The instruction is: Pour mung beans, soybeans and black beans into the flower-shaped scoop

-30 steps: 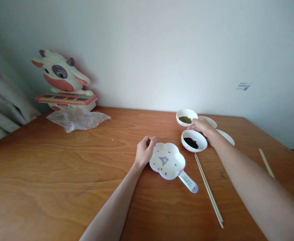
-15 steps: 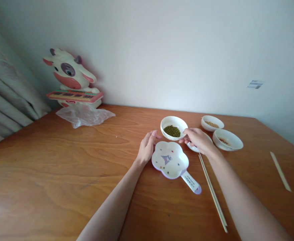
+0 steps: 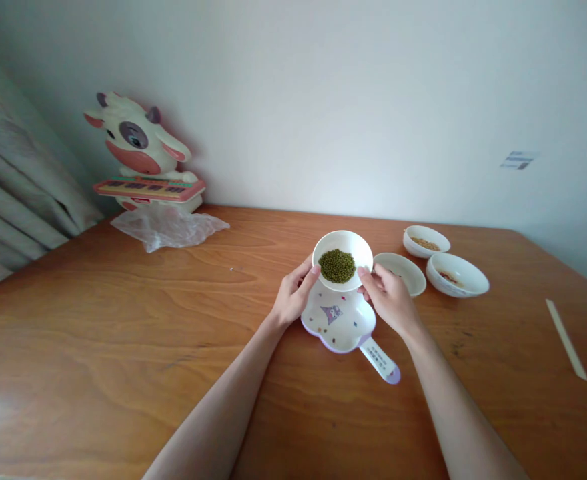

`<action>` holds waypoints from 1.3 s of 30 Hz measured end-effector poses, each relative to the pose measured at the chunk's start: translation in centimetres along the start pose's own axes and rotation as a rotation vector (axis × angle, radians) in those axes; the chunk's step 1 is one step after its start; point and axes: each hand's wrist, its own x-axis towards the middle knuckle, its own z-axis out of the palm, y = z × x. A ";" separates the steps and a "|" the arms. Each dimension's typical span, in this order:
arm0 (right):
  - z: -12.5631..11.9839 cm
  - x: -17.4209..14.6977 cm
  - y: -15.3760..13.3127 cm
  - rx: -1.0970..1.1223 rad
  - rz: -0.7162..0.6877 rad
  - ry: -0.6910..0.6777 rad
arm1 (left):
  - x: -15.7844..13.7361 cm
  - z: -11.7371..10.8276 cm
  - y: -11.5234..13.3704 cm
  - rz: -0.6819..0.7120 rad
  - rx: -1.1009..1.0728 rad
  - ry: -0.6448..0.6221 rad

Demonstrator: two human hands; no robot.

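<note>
A white bowl (image 3: 361,248) of green mung beans (image 3: 337,266) is held up in both hands, tilted a little toward me. My left hand (image 3: 296,291) grips its left rim, thumb on top. On the right rim, my right hand (image 3: 384,293) closes with thumb and fingers. Just below the bowl is a white, flower-shaped dish (image 3: 341,327) with a lilac edge, a cartoon print and a handle (image 3: 381,360). The raised bowl covers the dish's far edge. Small specks show inside the dish; I cannot tell if they are printed.
A white bowl (image 3: 408,273) with a few dark bits stands right of my hand. Beyond it are a bowl with reddish pieces (image 3: 466,277) and one with yellowish grains (image 3: 436,235). A wooden strip (image 3: 566,340) lies far right. A cow toy keyboard (image 3: 148,190) and plastic bag (image 3: 171,227) sit back left.
The bowl of mung beans has risen, come nearer and tipped toward me. Both hands now grip its rim. The chopsticks are out of sight where my right forearm now is.
</note>
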 end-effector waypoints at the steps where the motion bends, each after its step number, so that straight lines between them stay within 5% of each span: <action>1: 0.0 -0.2 0.1 -0.005 -0.013 0.005 | 0.0 0.0 0.0 -0.009 0.005 0.005; 39: 1.2 -1.0 1.8 -0.122 -0.260 0.198 | -0.5 -1.0 -2.3 0.079 0.076 0.059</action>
